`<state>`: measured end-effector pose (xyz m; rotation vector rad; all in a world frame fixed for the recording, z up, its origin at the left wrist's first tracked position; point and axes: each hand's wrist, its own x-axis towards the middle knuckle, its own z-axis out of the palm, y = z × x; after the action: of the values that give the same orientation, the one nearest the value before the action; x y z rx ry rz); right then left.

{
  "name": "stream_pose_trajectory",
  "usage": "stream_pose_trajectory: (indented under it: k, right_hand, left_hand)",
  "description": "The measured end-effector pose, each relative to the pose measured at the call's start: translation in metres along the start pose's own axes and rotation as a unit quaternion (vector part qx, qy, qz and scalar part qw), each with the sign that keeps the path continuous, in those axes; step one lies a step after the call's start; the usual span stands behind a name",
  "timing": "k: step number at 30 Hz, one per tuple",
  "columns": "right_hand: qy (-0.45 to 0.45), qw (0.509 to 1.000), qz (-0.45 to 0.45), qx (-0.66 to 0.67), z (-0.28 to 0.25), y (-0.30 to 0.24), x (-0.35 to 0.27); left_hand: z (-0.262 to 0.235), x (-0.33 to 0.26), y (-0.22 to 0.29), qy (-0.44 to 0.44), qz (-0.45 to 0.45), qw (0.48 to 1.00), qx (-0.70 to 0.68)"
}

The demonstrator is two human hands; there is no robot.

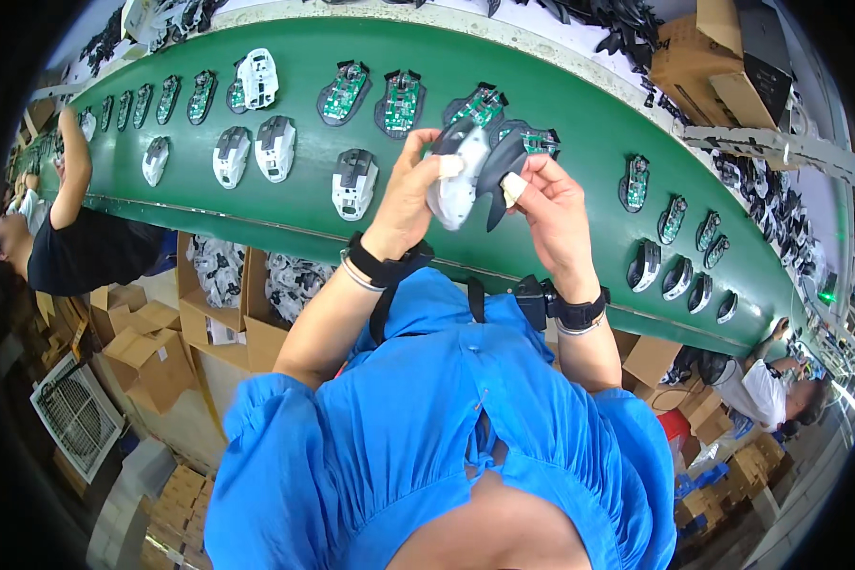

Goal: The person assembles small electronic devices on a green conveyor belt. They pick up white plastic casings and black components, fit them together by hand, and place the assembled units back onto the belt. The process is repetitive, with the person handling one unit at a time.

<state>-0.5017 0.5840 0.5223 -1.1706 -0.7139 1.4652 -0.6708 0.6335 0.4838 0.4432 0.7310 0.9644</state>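
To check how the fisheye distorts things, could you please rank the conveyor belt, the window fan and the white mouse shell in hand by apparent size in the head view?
1. Green conveyor belt, largest.
2. Window fan.
3. White mouse shell in the left hand, smallest, though nearer the camera.

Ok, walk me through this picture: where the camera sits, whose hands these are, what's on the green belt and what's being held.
The camera sits on a person's head and looks down, so the blue blouse at the bottom is their own. Its wide lens bends straight edges. The left hand holds a white mouse shell; the right hand holds a dark mouse base with a green circuit board against it. Both are raised above the green conveyor belt, which carries rows of open mouse bases with boards and closed white mice. Other workers sit along the belt, and cardboard boxes stand below.
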Motion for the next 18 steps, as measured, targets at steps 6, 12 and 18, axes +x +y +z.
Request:
stream_pose_trajectory:
  k: [6,12,18]
  right_hand:
    - [-0.033,0.997,-0.019,-0.069,0.017,-0.016,0.005]
    - [-0.011,0.991,-0.025,-0.134,0.019,-0.016,0.007]
    - [0.029,0.976,-0.024,-0.213,0.022,-0.016,0.006]
  left_hand:
    - [0.005,0.013,-0.011,0.069,0.104,0.99,0.071]
    - [0.02,-0.001,0.001,0.067,0.128,0.975,0.169]
    - [0.016,0.0,0.008,0.057,0.14,0.977,0.15]
